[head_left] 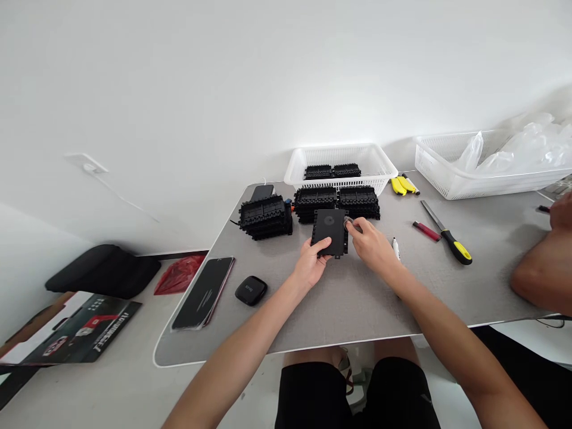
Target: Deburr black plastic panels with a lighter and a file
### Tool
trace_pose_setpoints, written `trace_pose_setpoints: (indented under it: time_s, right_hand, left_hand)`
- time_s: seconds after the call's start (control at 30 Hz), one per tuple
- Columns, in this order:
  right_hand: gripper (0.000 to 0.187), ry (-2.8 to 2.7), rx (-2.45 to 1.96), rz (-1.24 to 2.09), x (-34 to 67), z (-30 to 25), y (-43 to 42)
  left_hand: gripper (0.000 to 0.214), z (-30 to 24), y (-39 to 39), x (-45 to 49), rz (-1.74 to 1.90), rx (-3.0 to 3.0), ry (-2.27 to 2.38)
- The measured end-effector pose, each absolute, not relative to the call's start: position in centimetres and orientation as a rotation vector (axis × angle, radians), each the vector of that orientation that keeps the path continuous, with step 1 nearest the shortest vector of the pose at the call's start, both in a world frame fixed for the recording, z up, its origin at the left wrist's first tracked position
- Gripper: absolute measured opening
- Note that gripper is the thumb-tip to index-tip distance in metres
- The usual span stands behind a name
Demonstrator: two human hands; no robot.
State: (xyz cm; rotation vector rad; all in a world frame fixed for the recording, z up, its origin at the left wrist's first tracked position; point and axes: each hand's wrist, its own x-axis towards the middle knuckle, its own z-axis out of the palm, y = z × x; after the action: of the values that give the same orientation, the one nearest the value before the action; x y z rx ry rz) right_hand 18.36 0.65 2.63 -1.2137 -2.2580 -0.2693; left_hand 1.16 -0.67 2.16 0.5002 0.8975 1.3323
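A flat black plastic panel (329,229) with notched side edges and a round mark near its top is tilted up over the table. My left hand (311,261) grips it at the lower left, thumb across its face. At its upper right edge is my right hand (372,245), fingers pinched around a small greyish thing too little to name. Just behind stand stacks of similar black panels (315,201), with another stack (264,215) to the left. A white marker (395,248) lies beside my right wrist, partly hidden by it.
White baskets, one with black panels (292,173) and one with clear plastic bags (451,185), stand along the wall. A file (458,250), red cutter (426,231) and yellow-handled tools (402,186) lie right. A phone (203,293) and black case (251,290) lie left. Another person's arm (543,271) rests far right.
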Motion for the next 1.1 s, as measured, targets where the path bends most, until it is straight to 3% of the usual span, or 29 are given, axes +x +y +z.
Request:
trace_pose_setpoints:
  time_s: [0.43,0.53,0.67,0.8,0.93,1.03,1.1]
  right_hand:
    - [0.026,-2.433,-0.933,0.014,17.5,2.9,-1.2]
    - [0.029,-2.078,-1.149,-0.037,19.4,3.8,-0.2]
    - [0.034,-1.665,-1.532,-0.14,24.7,5.1,1.7]
    - [0.029,-1.356,-1.767,-0.101,30.8,4.3,3.0]
    - [0.009,-1.296,-2.006,0.202,34.0,1.8,3.8]
    - [0.019,-1.417,-1.96,0.29,33.9,1.3,3.9]
    - [0.015,-1.482,-1.845,0.23,32.5,2.1,3.7]
  left_hand:
    - [0.03,1.9,1.3,-1.0,1.629,0.515,0.944]
    - [0.038,2.0,1.1,-1.1,1.738,0.726,1.004]
    - [0.021,2.2,0.2,-0.9,1.754,1.179,1.17]
    - [0.02,2.3,-0.4,-0.6,1.673,1.565,1.124]
    - [0.026,1.9,-0.3,-0.7,1.591,1.845,1.098]
    - [0.024,1.6,-0.1,-1.1,1.611,1.847,1.13]
    - [0.022,1.5,0.1,-1.4,1.638,1.835,1.17]
